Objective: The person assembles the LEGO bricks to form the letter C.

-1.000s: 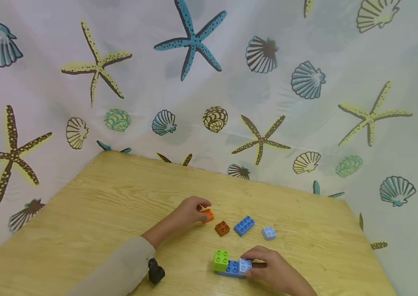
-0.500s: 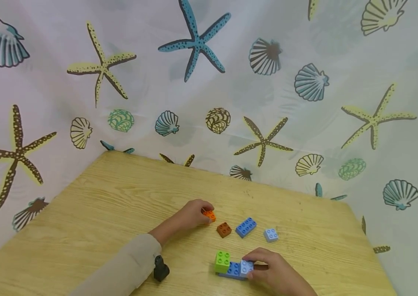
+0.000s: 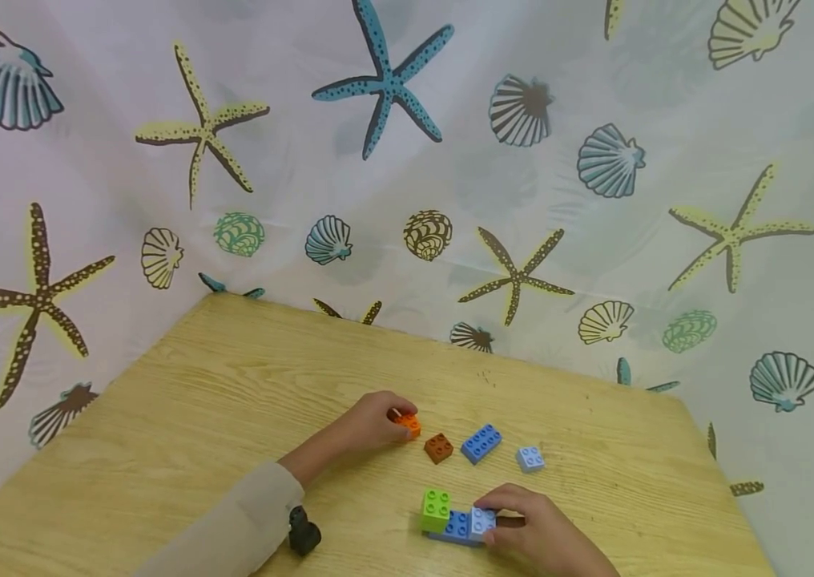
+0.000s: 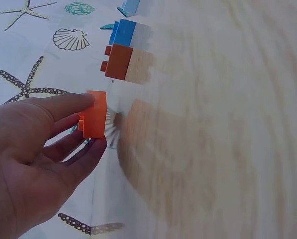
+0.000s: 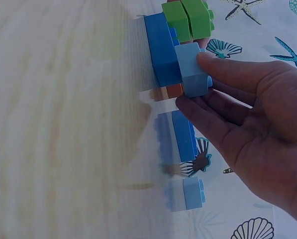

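No letters, numbers, brands or signs are showing legibly, not on the toy bricks (image 3: 481, 444), not on the wooden surface (image 3: 270, 377), not on the starfish-and-shell cloth (image 3: 349, 188), not on the pale sleeve (image 3: 227, 521)

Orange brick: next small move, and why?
Probably bring the orange brick toward the blue base: the left hand pinches it, the right hand grips the light-blue brick on the base's end, and studs between that and the green bricks lie bare.

Orange brick (image 4: 95, 117) between left fingers (image 4: 87, 162)
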Demonstrator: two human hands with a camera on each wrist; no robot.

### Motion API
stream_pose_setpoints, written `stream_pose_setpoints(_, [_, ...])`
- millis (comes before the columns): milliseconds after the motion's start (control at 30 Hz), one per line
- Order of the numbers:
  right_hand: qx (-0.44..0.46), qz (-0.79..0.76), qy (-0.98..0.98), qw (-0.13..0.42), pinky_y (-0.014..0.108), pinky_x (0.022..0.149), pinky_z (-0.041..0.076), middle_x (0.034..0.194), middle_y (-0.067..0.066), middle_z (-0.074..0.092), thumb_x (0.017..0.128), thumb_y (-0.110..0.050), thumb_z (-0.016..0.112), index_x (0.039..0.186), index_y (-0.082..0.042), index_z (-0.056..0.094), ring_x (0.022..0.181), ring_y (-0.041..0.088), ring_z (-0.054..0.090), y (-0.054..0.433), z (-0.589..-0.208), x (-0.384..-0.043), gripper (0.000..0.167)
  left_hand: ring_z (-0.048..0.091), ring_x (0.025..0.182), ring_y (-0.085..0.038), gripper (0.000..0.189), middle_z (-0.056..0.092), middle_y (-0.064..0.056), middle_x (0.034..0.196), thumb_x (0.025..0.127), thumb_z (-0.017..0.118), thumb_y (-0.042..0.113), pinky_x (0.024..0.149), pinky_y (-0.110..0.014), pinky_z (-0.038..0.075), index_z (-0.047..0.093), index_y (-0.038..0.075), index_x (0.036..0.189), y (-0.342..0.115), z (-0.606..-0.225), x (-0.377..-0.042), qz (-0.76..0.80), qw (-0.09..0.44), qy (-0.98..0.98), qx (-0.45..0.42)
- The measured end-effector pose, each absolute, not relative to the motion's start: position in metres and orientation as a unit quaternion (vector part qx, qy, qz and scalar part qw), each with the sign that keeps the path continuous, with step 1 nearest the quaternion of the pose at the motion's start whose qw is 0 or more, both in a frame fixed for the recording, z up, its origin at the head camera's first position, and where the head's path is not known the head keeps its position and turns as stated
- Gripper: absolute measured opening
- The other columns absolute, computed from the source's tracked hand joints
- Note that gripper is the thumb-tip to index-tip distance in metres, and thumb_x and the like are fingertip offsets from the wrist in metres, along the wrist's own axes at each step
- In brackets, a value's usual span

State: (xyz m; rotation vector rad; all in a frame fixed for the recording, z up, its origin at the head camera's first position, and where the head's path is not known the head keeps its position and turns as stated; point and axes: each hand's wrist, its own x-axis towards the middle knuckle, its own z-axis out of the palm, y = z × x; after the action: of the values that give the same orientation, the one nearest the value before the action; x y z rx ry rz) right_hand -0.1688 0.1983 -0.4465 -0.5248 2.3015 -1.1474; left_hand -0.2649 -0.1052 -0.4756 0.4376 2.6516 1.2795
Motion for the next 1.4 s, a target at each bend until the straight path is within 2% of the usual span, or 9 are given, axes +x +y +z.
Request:
stream_pose_setpoints(467, [-0.212,-0.442,0.837,0.243,0.032,0.097,0.054,0.134,0.008,0.062,0.094,-0.016,0.072,0.128,-0.011,0.068,0.126,0.027,0.057,0.201,-0.45,-0.168,0.035,0.061,0.096,-0.015,0.038,0.067,-0.005,0.118,0.092,0.074,0.015,0.083,-0.032,0.054,0.067,0.003,0.127,-0.113,-0.461,-0.233,0.47,0.073,0.858,0.193])
stream_pose_setpoints(767, [-0.206,-0.428,0.846,0.242,0.034,0.097,0.055,0.131,0.005,0.063,0.095,-0.018,0.072,0.127,-0.012,0.069,0.123,0.025,0.059,0.205,-0.449,-0.169,0.034,0.061,0.1,-0.015,0.036,0.068,-0.003,0.121,0.093,0.074,0.017,0.088,-0.033,0.055,0.069,0.005,0.126,-0.105,-0.449,-0.217,0.477,0.091,0.845,0.223])
stream_pose_setpoints(1000, [-0.233,-0.416,0.851,0.222,0.034,0.098,0.054,0.127,0.002,0.065,0.095,-0.02,0.072,0.125,-0.014,0.07,0.117,0.015,0.06,0.201,-0.45,-0.171,0.031,0.06,0.102,-0.015,0.034,0.067,-0.001,0.118,0.093,0.074,0.019,0.095,-0.038,0.054,0.07,0.008,0.125,-0.098,-0.434,-0.196,0.481,0.112,0.836,0.238])
stream_pose_setpoints(1100, [-0.24,-0.415,0.851,0.214,0.033,0.099,0.053,0.126,0.001,0.065,0.095,-0.019,0.072,0.124,-0.013,0.07,0.114,0.01,0.06,0.202,-0.45,-0.172,0.03,0.061,0.104,-0.015,0.033,0.067,0.001,0.118,0.092,0.075,0.021,0.098,-0.042,0.053,0.07,0.012,0.124,-0.094,-0.429,-0.188,0.492,0.125,0.824,0.252])
stream_pose_setpoints(1267, [-0.246,-0.418,0.849,0.208,0.031,0.098,0.054,0.125,0.002,0.065,0.095,-0.018,0.071,0.124,-0.012,0.07,0.11,0.008,0.059,0.203,-0.449,-0.171,0.03,0.06,0.105,-0.01,0.032,0.067,0.005,0.122,0.091,0.077,0.026,0.099,-0.042,0.053,0.071,0.02,0.122,-0.085,-0.426,-0.18,0.477,0.138,0.825,0.269])
stream_pose_setpoints(1400, [-0.247,-0.42,0.849,0.205,0.031,0.098,0.054,0.124,0.002,0.065,0.095,-0.018,0.071,0.125,-0.011,0.07,0.111,0.009,0.06,0.204,-0.449,-0.171,0.03,0.061,0.105,-0.011,0.031,0.067,0.004,0.122,0.091,0.077,0.024,0.097,-0.043,0.053,0.071,0.018,0.121,-0.081,-0.426,-0.176,0.471,0.142,0.826,0.277])
